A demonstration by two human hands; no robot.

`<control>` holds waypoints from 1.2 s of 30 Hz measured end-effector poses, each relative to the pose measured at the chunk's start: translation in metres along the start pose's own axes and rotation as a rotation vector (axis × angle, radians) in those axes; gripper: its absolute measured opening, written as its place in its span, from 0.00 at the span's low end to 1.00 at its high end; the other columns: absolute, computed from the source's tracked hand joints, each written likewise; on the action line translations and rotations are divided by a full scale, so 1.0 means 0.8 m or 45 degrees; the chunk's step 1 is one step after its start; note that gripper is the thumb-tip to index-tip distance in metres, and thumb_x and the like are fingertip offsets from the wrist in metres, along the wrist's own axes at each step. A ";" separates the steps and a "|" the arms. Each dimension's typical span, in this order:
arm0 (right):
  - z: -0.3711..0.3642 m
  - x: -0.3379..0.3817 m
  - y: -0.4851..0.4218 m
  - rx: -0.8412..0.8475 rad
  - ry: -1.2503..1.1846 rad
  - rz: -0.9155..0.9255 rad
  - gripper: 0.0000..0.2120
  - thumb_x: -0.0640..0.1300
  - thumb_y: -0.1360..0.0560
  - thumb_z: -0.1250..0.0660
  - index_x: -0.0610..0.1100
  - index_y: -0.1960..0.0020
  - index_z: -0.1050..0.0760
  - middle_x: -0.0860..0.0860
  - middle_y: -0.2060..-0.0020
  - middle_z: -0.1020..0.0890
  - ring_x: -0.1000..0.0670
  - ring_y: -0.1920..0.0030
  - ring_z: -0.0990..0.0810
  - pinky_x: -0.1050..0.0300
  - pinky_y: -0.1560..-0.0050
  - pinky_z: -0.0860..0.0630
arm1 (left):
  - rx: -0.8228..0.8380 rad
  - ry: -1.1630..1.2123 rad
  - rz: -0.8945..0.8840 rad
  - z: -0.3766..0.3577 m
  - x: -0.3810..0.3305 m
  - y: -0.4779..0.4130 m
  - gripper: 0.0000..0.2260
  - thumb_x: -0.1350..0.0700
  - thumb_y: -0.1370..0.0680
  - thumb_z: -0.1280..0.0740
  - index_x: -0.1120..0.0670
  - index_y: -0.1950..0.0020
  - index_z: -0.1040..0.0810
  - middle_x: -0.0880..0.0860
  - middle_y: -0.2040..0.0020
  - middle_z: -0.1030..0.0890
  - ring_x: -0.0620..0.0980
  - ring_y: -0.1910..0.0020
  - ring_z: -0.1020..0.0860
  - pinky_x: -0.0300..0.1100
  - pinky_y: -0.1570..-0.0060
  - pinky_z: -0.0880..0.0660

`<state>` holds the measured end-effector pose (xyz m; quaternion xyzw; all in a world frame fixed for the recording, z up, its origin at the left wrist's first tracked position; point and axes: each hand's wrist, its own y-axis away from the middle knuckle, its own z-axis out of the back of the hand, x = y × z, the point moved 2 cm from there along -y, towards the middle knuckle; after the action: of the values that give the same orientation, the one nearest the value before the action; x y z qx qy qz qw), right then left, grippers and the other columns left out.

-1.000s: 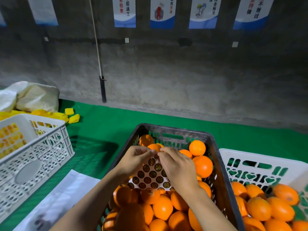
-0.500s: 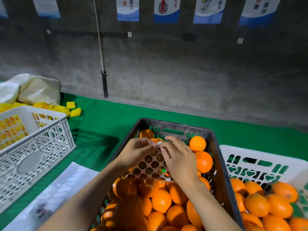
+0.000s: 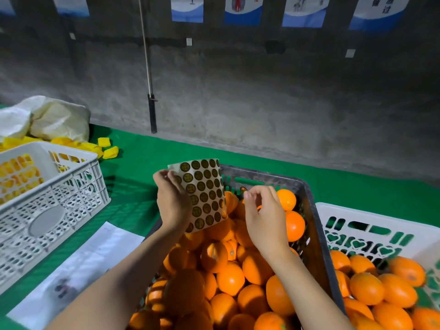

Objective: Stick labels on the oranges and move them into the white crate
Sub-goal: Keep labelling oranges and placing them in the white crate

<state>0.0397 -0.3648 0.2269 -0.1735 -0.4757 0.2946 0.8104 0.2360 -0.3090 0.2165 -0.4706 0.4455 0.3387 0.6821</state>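
While the left hand [image 3: 172,203] grips the label sheet [image 3: 205,194] by its left edge, the sheet stands upright over the 11 o'clock corner of the dark crate [image 3: 312,206]. Its long axis runs from 12 to 6 o'clock, and the printed face is turned towards the camera. The sheet carries rows of round dark labels with a gold mark; the print cannot be read.

The right hand [image 3: 264,221] is at 3 o'clock of the sheet, fingers curled, pinching a single label [image 3: 242,188] at the fingertips.

Oranges [image 3: 230,279] fill the dark crate. The white crate [image 3: 357,219] at 4 o'clock holds further oranges. A second white crate [image 3: 59,186] sits at 9 o'clock.

Wall banners [image 3: 242,10] at 12 o'clock show cropped Chinese characters. A paper [image 3: 78,265] at 7 o'clock has blurred print.
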 end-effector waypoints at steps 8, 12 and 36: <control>-0.019 -0.023 0.022 1.342 0.080 -0.700 0.11 0.45 0.20 0.34 0.36 0.50 0.23 0.43 0.56 0.27 0.45 0.55 0.29 0.50 0.59 0.27 | 0.001 0.008 -0.020 -0.003 -0.002 -0.002 0.09 0.49 0.15 0.49 0.53 0.45 0.35 0.48 0.56 0.27 0.46 0.62 0.28 0.43 0.61 0.34; -0.032 -0.018 0.026 1.341 0.062 -0.667 0.02 0.47 0.21 0.32 0.50 0.50 0.21 0.43 0.50 0.21 0.45 0.51 0.24 0.40 0.42 0.24 | 0.022 0.002 -0.040 -0.005 0.001 -0.001 0.10 0.49 0.15 0.49 0.54 0.42 0.34 0.49 0.54 0.26 0.50 0.59 0.27 0.45 0.57 0.31; -0.073 -0.040 0.038 1.149 0.074 -0.688 0.06 0.47 0.22 0.30 0.49 0.46 0.18 0.50 0.54 0.19 0.55 0.61 0.26 0.65 0.67 0.30 | 0.109 -0.098 -0.108 -0.015 0.003 0.004 0.10 0.50 0.15 0.48 0.55 0.41 0.33 0.49 0.55 0.25 0.51 0.61 0.26 0.46 0.59 0.29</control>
<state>0.0690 -0.3625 0.1599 0.3134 -0.3066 0.2458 0.8645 0.2309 -0.3194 0.2110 -0.4461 0.4125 0.3079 0.7321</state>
